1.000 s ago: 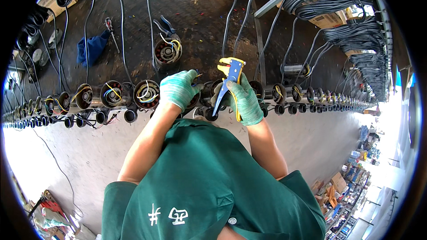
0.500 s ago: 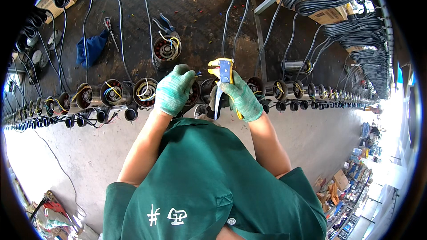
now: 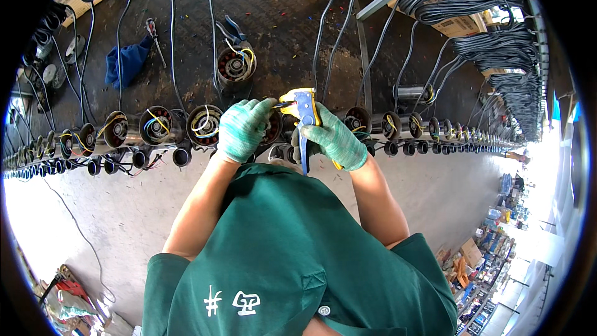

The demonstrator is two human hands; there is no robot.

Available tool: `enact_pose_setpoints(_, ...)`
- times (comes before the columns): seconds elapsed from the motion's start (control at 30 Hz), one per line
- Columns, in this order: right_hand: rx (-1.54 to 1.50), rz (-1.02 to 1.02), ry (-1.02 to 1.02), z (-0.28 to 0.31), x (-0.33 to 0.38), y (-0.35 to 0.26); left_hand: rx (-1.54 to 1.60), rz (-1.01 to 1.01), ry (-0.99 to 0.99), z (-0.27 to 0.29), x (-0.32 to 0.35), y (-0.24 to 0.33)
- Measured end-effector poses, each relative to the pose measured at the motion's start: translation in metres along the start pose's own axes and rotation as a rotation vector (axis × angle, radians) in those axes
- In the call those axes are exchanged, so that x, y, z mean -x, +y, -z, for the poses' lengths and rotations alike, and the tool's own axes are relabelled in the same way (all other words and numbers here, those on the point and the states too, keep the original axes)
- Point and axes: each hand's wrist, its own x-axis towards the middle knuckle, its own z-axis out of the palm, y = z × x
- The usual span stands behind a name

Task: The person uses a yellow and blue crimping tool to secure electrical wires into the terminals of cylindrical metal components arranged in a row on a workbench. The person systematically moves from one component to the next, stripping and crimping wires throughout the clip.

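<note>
My left hand (image 3: pixel 241 129), in a green and white knit glove, is closed with thumb and fingers pinched on thin wire ends (image 3: pixel 277 105). Gloved alike, my right hand (image 3: pixel 339 142) is wrapped round a yellow and blue wire stripper (image 3: pixel 305 107). The stripper's jaws point left and meet the wire ends beside my left fingertips; how far the wires reach inside is hidden. Just below this spot, an open motor housing (image 3: pixel 272 129) with dark red windings is partly covered by my left hand. Another housing with white and blue wires (image 3: pixel 204 126) stands left of it.
A long row of motor housings (image 3: pixel 157 126) lines the table's near edge, each with black cable. One housing (image 3: pixel 236 65) stands farther in, with pliers (image 3: pixel 234 32) behind it. A screwdriver (image 3: pixel 155 40) lies by a blue cloth (image 3: pixel 129 62). Coiled cables (image 3: pixel 448 3) fill the right.
The wire stripper has moved left and slightly down, bringing its jaws to the wire ends at my left fingertips. My left hand has barely shifted.
</note>
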Motion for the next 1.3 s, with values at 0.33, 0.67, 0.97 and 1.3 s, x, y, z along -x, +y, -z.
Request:
enact_pose_setpoints(0.33,0.031,0.025,0.019,-0.009,-0.003,0.001,0.031,-0.047,0.055,0.001,0.004,-0.002)
enact_pose_setpoints(0.67,0.035,0.019,-0.021,-0.007,-0.003,-0.001,0.011,-0.039,0.039,0.001,0.005,-0.002)
enact_pose_setpoints(0.97,0.028,-0.061,0.075,-0.013,-0.005,-0.006,0.033,-0.028,0.041,0.002,0.005,-0.002)
enact_pose_setpoints(1.3,-0.392,0.233,0.179,0.008,-0.006,-0.019,0.189,0.164,0.156,-0.007,0.002,-0.002)
